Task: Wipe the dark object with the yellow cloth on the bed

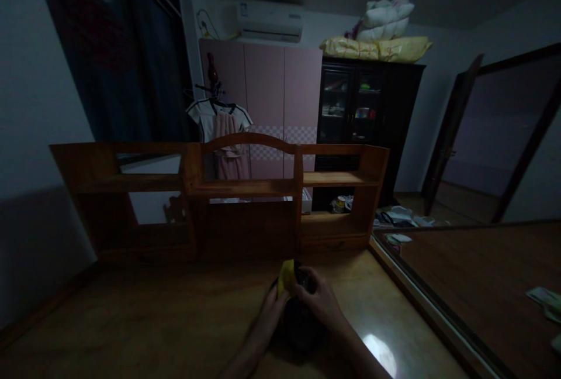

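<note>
My left hand (272, 310) is closed on a small yellow piece (287, 276), thin and soft-looking, that stands up above the fingers. Beside it, my right hand (322, 297) bends its fingers around a small dark, shiny object (301, 276) that meets the yellow piece. The room is too dim to make out what kind of thing either one is. Under and between my wrists, a larger black thing (301, 326) lies on the wooden tabletop (175, 320); my forearms partly hide it.
A low wooden shelf unit (245, 189) stands across the table's far edge. A raised rail (421, 300) runs along the right side, with a brown surface (486, 274) beyond. Behind are a pink wardrobe (265, 86), hanging clothes (223, 121) and a dark cabinet (397, 110).
</note>
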